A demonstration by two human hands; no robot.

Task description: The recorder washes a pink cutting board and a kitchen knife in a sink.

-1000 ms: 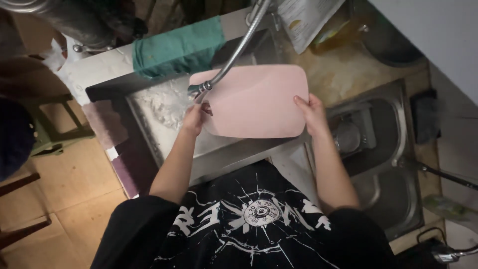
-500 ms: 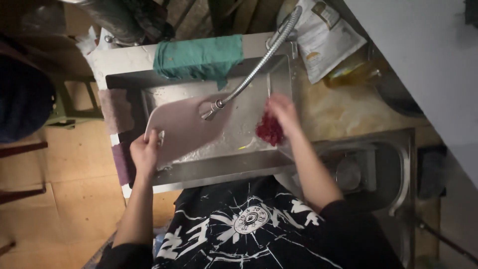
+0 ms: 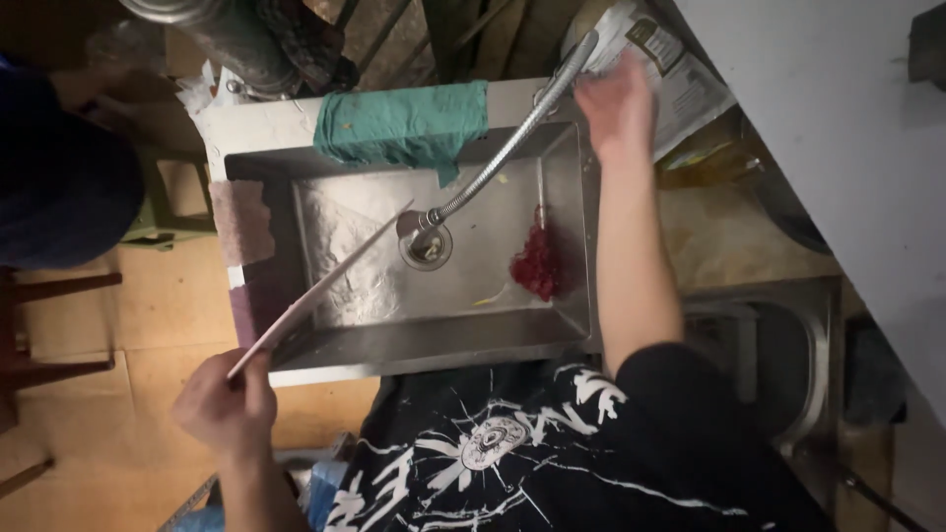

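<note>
My left hand [image 3: 222, 404] grips one end of a thin pink cutting board [image 3: 315, 293], seen edge-on and tilted up over the left side of a steel sink [image 3: 562, 177]. My right hand [image 3: 616, 103] reaches to the far right corner of the sink, at the base of the flexible steel tap [image 3: 503, 158]; its fingers look loosely closed and blurred. A red scrubber [image 3: 537, 264] lies in the basin near the right wall. The drain [image 3: 426, 248] sits under the tap's head.
A green cloth [image 3: 404, 123] hangs over the sink's far rim. A pinkish cloth [image 3: 241, 222] lies on the left rim. A second basin [image 3: 778, 355] is to the right, a printed bag [image 3: 670, 69] behind it. Another person in dark blue [image 3: 59, 177] is at left.
The board has swung from flat under the tap to edge-on at the left, held by my left hand alone. My right hand left the red scrubber in the basin and moved to the tap's base.
</note>
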